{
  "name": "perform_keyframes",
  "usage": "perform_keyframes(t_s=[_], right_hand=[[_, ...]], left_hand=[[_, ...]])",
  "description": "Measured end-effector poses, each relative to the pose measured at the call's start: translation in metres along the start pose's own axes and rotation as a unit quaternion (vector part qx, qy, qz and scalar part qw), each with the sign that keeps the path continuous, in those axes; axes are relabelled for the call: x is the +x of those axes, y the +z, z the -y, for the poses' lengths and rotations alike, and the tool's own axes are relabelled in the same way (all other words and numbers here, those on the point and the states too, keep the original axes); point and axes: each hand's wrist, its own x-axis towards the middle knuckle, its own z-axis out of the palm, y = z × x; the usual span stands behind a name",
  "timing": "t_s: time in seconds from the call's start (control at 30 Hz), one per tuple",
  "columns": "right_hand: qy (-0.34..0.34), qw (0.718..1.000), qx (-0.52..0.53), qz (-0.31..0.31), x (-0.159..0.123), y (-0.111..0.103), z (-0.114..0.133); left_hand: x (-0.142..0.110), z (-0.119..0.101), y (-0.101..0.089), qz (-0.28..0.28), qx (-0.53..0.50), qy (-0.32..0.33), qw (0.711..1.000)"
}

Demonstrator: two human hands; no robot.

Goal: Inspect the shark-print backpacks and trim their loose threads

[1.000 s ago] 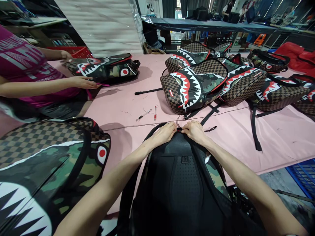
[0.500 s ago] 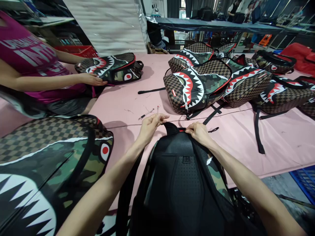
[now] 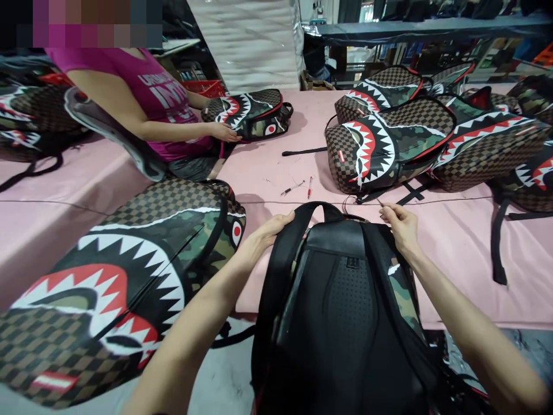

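Observation:
A black-backed backpack (image 3: 352,300) with camouflage sides stands upright in front of me, its padded back facing me. My left hand (image 3: 275,226) is at the outer edge of its left shoulder strap (image 3: 283,271), with the thumb against the strap and the other fingers partly hidden behind it. To the right of the bag's top, my right hand (image 3: 400,226) is raised and pinched. A thin dark tip sticks out from its fingertips, too small to name. The top handle loop (image 3: 330,212) arches between my hands.
A shark-print backpack (image 3: 142,259) lies at my left. Several similar backpacks (image 3: 389,144) are piled at the back right of the pink table (image 3: 458,271). Two pens (image 3: 310,187) lie ahead. A person in a pink shirt (image 3: 159,104) handles another backpack (image 3: 254,112) at back left.
My view has swung left. My left hand has shifted from the bag's top onto the shoulder strap, which now stands up. My right hand has come off the top edge and moved right.

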Motion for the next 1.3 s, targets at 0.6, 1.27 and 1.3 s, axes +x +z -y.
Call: perform_keyframes(t_s=[0.6, 1.27, 1.3], right_hand=[[0.162, 0.973, 0.149, -0.066, -0.176, -0.087, 0.039], [0.194, 0.970, 0.115, -0.095, -0.306, -0.148, 0.017], [0.199, 0.969, 0.112, -0.097, -0.312, -0.152, 0.014]], left_hand=[[-0.022, 0.001, 0.011, -0.007, -0.097, 0.031, 0.995], [-0.159, 0.111, 0.003, -0.092, 0.034, 0.081, 0.992], [-0.175, 0.131, 0.000, -0.087, 0.031, 0.065, 0.994]])
